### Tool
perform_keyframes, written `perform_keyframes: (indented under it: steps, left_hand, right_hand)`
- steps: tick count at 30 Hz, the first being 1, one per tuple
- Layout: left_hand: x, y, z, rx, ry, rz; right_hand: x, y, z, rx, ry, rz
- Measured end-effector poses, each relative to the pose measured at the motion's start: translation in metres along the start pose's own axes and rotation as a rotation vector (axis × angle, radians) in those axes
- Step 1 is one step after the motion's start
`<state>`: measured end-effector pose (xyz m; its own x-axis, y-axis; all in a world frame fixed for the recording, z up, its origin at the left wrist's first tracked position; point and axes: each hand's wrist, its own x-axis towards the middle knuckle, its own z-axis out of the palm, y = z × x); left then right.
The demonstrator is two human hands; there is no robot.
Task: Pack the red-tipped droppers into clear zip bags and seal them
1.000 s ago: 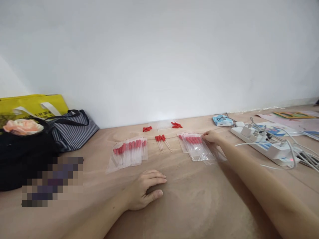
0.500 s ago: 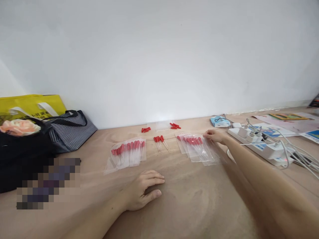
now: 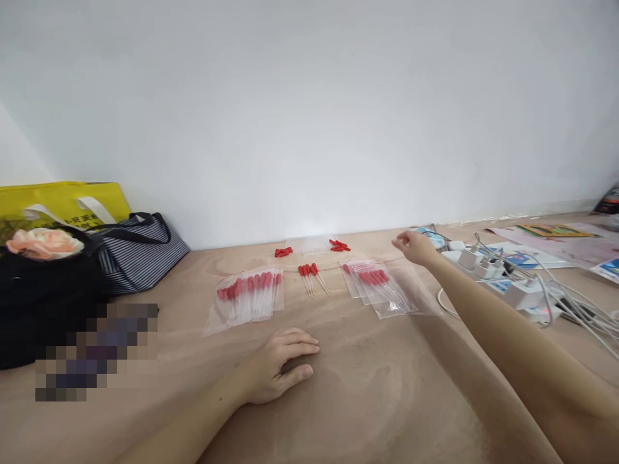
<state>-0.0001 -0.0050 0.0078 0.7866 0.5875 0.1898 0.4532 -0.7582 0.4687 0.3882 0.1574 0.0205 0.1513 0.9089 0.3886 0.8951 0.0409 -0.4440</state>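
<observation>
My left hand (image 3: 285, 364) rests palm down on the table with its fingers stretched, holding nothing. My right hand (image 3: 413, 247) hovers behind the right pile of clear zip bags (image 3: 411, 296), its thumb and fingers pinched. Whatever is between those fingertips, if anything, is too small to see. Red-topped droppers (image 3: 374, 277) show in the right pile. Left of centre lies another fanned pile of clear bags (image 3: 249, 303) with red-topped droppers inside. Several loose droppers (image 3: 309, 270) lie between the piles. Farther back are red rubber bulbs (image 3: 283, 252), more red bulbs (image 3: 340, 245) and clear thin tubes (image 3: 315, 245).
A white power strip (image 3: 503, 283) with plugged chargers and tangled cables (image 3: 585, 316) lies at the right, near printed papers (image 3: 532, 254). At left stand a striped bag (image 3: 142, 254), a yellow bag (image 3: 109, 196) and a black bag (image 3: 48, 309). The white wall (image 3: 309, 129) closes off the back.
My right hand has moved up and back from the top edge of the right bags. The front bag there has shifted slightly and lies flatter. My left hand stays put.
</observation>
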Motion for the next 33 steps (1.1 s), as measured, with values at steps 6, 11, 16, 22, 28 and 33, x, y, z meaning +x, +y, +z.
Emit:
perform_keyframes:
  steps: [6,11,16,22,28,33]
  left_hand:
    - [-0.001,-0.001,0.0,-0.003,0.001,-0.009]
    - [0.0,0.001,-0.002,-0.008,-0.006,-0.002]
    - [-0.001,0.003,-0.003,-0.025,-0.005,-0.013]
    - [-0.003,-0.005,0.001,0.053,0.129,-0.056]
    - [0.003,-0.014,-0.006,0.124,0.678,-0.269]
    - [0.006,-0.016,-0.008,0.117,0.863,-0.289]
  right_hand:
    - [-0.025,0.015,0.022,0.005,-0.241,-0.019]
    - [-0.028,0.018,0.026,-0.029,-0.232,-0.038]
    - [-0.015,0.012,-0.008,-0.084,-0.021,-0.015]
    - [-0.05,-0.059,-0.06,0.378,0.324,-0.119]
    - [-0.119,-0.143,-0.034,1.221,-0.258,0.125]
    - [-0.143,-0.151,0.008,1.418,-0.406,0.559]
